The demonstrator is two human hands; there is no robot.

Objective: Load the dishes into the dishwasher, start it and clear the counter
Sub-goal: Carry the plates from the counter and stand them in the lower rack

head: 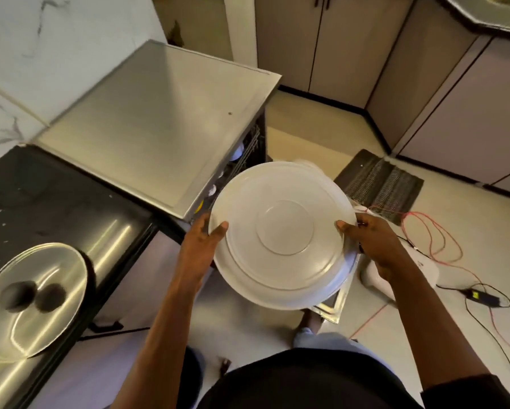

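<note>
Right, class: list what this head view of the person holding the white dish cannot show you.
Head view throughout.
1. The dishwasher rack: mostly hidden under the steel top and behind the white dish; its load is unclear.
2. The dishwasher door: only a corner shows below the dish.
3. The left hand and right hand: fingers hidden behind the dish.
4. The glass lid: blurred, cut by the left edge.

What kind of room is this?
Most likely a home kitchen. A steel-topped dishwasher stands open with dishes inside, a dark counter beside it carries a glass lid, and cabinet doors line the far walls. The left hand and right hand hold a white dish.
</note>
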